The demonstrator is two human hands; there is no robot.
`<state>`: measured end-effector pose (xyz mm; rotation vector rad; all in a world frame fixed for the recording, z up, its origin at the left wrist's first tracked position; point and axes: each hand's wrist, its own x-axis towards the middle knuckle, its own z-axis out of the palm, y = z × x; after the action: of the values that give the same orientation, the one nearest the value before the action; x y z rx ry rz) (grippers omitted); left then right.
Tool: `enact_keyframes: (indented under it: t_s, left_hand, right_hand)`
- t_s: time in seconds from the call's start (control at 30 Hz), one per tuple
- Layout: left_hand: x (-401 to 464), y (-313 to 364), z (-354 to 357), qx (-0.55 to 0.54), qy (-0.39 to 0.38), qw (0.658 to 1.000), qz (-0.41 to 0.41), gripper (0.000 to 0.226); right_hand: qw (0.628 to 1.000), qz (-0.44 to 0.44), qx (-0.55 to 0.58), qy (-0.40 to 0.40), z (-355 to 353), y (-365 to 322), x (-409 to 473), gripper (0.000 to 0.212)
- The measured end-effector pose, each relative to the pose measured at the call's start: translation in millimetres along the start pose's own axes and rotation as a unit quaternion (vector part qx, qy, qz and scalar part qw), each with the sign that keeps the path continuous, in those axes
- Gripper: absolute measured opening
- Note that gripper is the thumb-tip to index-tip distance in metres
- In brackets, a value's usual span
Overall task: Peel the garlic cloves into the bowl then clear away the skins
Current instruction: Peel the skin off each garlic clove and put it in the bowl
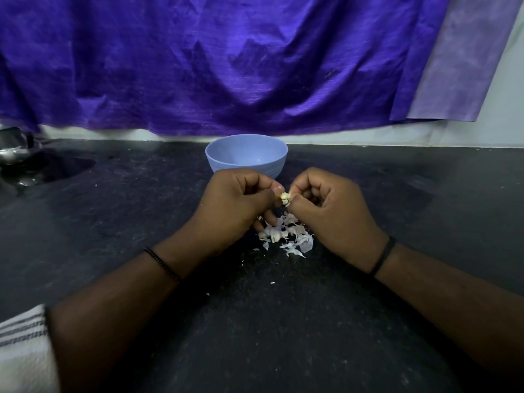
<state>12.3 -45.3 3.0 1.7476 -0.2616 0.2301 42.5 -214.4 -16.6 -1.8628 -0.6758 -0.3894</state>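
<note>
Above the skins (pixel 286 235), before the bowl (pixel 246 154), I am pinching a garlic clove (pixel 285 197) between my left hand (pixel 238 202) and right hand (pixel 329 211); small, probably slippery, so gripping its ends.

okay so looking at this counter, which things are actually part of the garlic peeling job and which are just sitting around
Part of the job:
garlic clove, pinched between left hand and right hand
blue bowl, behind the hands
pile of skins, on the counter under the hands

Just lying about:
purple cloth hanging behind
steel vessel, far left
striped towel, near left corner
</note>
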Motion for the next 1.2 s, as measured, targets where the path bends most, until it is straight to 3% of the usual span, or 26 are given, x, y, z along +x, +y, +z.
enact_keyframes:
  t_s: [0.37,0.93,1.2]
  left_hand:
    - [-0.8,5.1,-2.0,0.000,0.003,1.000,0.021,0.009]
    - [4.0,-1.8,-5.1,-0.038,-0.044,0.998,-0.020,0.016]
    - [5.8,-2.0,-6.1,-0.102,0.003,0.994,-0.049,0.017]
  right_hand:
    - [1.000,0.005,0.001,-0.008,-1.3,0.2,2.5,0.010]
    - [0.999,0.020,0.049,-0.012,-2.5,-0.1,3.4,0.008]
    - [0.997,0.044,0.063,0.012,-4.0,-1.9,4.0,0.013]
